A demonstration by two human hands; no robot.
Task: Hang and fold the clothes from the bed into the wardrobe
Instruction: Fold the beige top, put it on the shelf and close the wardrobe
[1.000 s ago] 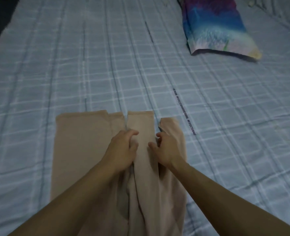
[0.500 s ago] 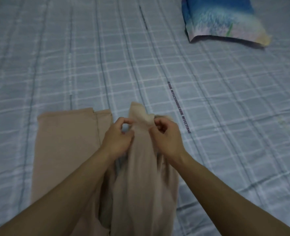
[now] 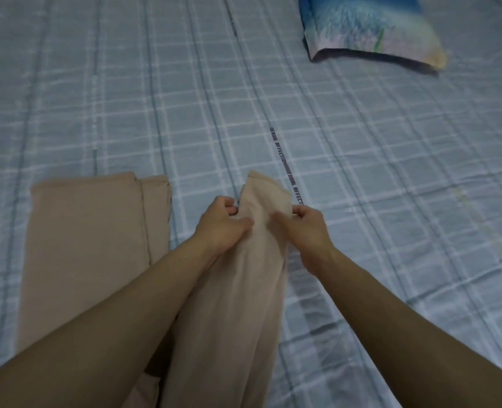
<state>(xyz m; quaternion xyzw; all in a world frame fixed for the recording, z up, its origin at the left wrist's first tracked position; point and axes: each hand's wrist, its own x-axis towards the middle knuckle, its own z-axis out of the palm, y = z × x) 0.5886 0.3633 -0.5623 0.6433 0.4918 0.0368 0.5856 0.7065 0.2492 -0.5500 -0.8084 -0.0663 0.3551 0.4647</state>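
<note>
A pair of beige trousers (image 3: pixel 238 304) lies on the bed (image 3: pixel 391 201), close to the person and left of the middle of the view. The bed is covered by a pale blue checked sheet (image 3: pixel 155 98).

Both bare hands hold one trouser leg near its hem. The left hand (image 3: pixel 220 228) grips the left edge of this raised leg (image 3: pixel 261 207). Its fingers (image 3: pixel 229 203) are curled in and its thumb lies across the cloth, so the edge is pinched between them. The right hand (image 3: pixel 308 231) takes the right edge in the same way, with its fingers (image 3: pixel 299 209) curled and pinching the cloth. The right hand is a little blurred. The hem stands up between the two hands in a bunched, rounded peak, and the rest of the leg runs back in long folds between the forearms.

The other leg (image 3: pixel 87 231) lies flat on the sheet to the left, well apart from the hands. Its hem is straight, and a narrow strip of cloth shows along its right side.

A dark line of print (image 3: pixel 285 166) runs along the sheet just beyond the raised hem. A pillow (image 3: pixel 370 28) with a blue and pastel pattern rests at the far right of the bed, well away from the trousers.
</note>
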